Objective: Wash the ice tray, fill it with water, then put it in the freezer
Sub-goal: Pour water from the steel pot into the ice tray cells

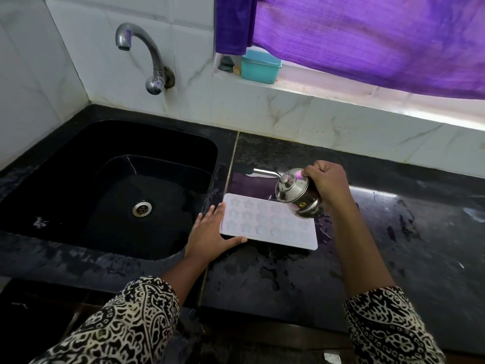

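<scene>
Item: ice tray (267, 224), white, with star-shaped cells, lying flat on the black bench (393, 232) just to the right of the sink (105, 179). Step judged to be in hand: filling, with the freezer stage not yet begun. Left hand (210, 232): laid open against the tray's left end, fingers straight along that edge and thumb stretched along the near edge, so that the tray is braced rather than gripped. Right hand (328, 185): clamped round a lidded steel pot (296, 193), which is held tilted over the tray's far right corner; what appears to be a thin thread of water is seen at its lower lip, though this cannot be told for certain. The two hands are kept apart, one at each end of the tray. Several cells look glossy and are taken to be filled; the level in each cannot be read. Wet patches are noted on the bench around and in front of the tray. Handling advice: the tilt is best kept shallow so that the stream stays narrow and is fed cell by cell; each cell should be stopped short of its brim, as a flat, shallow tray is likely to slop when lifted; the brace at the left end should be maintained so that the tray is not nudged across the wet surface. Also recorded: a tap (141, 48) on the tiled wall, a teal box (259, 65) on the window ledge, and a purple curtain (367, 35).
</scene>
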Tool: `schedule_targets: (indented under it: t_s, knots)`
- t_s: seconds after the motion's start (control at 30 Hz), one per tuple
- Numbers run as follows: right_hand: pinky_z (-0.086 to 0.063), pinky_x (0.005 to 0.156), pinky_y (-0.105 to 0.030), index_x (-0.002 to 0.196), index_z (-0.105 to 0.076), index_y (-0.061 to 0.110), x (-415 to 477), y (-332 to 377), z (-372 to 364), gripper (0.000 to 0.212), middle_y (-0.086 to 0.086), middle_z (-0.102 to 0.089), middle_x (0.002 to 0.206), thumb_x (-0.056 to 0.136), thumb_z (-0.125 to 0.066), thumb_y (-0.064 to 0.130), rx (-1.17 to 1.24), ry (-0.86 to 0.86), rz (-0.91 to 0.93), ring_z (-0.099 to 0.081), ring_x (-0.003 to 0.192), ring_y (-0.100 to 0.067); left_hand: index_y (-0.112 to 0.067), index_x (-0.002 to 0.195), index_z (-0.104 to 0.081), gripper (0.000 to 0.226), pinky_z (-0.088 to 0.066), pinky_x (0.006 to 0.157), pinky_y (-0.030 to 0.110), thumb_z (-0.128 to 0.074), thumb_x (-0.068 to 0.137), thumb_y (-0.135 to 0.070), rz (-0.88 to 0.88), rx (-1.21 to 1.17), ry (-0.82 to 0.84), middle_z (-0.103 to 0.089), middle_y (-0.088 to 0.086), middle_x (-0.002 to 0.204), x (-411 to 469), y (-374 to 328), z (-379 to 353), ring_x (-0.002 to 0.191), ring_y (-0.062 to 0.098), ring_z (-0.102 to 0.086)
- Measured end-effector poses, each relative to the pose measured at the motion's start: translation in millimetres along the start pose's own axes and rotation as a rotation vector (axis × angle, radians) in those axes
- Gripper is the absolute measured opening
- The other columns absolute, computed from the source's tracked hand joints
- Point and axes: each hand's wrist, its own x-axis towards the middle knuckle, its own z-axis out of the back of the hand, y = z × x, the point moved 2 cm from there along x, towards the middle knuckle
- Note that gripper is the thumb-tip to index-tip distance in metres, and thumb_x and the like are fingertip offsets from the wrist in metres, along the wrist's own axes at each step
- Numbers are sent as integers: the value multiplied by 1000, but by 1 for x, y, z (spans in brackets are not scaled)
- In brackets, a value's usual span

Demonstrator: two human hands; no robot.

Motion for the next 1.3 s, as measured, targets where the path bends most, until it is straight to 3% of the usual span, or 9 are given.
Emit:
schedule_targets:
  t_s: [0.1,0.27,0.4,0.57,0.77,1.07,1.3]
  knots:
    - [-42,62,-29,54,-43,17,-1,-5,6,32,0,-43,54,78,-62,7,158,-41,-123,-42,58,-14,-23,154,-12,123,-2,119,30,-31,53,-91,1,5,-8,-19,-9,159,0,0,0,147,7,-8]
    - [-41,61,-27,55,-44,18,-6,-17,16,32,3,-45,53,80,-61,7,277,-96,-200,-44,57,-12,-22,154,-13,124,-2,119,31,-31,52,-91,0,-2,-17,-19,-9,159,0,0,0,147,7,-9]
    - [-40,59,-27,53,-44,17,-9,-24,22,32,-2,-44,55,78,-62,5,219,-110,-166,-41,55,-14,-22,154,-14,125,-3,119,32,-33,52,-91,-3,-16,-31,-21,-7,159,0,-1,0,147,8,-10]
    - [-36,52,-25,52,-41,17,-11,-26,25,36,6,-40,45,78,-64,5,96,-97,-102,-36,49,-12,-21,154,-13,125,-2,118,31,-34,53,-92,2,-23,-21,-20,-6,159,0,-1,0,147,8,-9]
    - [-33,52,-26,53,-41,16,-9,-25,26,33,1,-39,50,77,-64,9,-61,-80,-13,-36,50,-12,-21,154,-13,110,-1,118,30,-58,71,-76,18,-3,-25,-21,-6,159,0,-3,1,147,8,-9]
    - [-35,55,-26,55,-42,15,-6,-20,30,32,0,-42,53,79,-62,10,-115,-77,34,-38,52,-11,-21,154,-13,120,-2,118,31,-48,60,-88,13,1,-11,-22,-6,159,0,-1,0,147,8,-10]
    - [-35,56,-27,53,-40,16,-5,-18,33,34,0,-40,52,77,-63,10,-99,-85,40,-36,52,-12,-21,153,-15,120,-3,118,31,-51,60,-87,7,-20,-22,-23,-5,159,-1,-1,0,147,8,-10]
